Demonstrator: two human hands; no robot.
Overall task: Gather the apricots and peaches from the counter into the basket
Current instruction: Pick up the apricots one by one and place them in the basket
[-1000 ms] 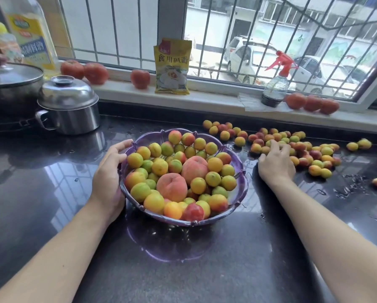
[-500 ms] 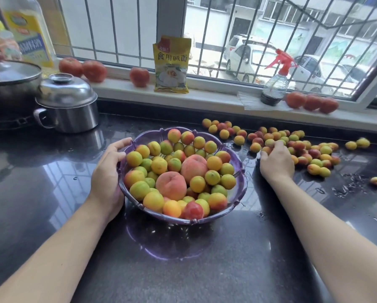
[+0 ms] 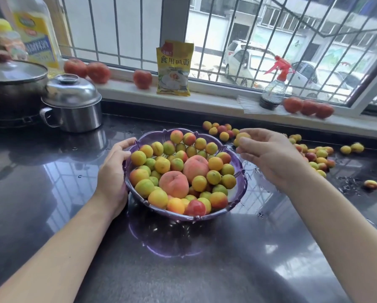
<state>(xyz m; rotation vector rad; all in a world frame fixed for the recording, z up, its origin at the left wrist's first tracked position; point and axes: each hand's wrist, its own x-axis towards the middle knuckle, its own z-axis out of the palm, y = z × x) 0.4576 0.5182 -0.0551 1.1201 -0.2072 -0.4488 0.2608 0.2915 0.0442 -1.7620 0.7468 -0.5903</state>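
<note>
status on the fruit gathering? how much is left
Mostly done: the purple plastic basket is heaped with apricots and two peaches. In hand: right hand carries small yellow apricots toward it; left hand holds the rim. Left: scattered apricots on the dark counter.

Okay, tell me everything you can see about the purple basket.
The purple basket is a round, shallow bowl of translucent plastic with a scalloped, fluted rim. It sits upright on the dark glossy counter, which mirrors it in purple. It is heaped above the rim with small yellow, green and red apricots and two larger pink peaches. The left hand grips its left rim; the right hand, holding an apricot, hovers beyond its right edge.
</note>
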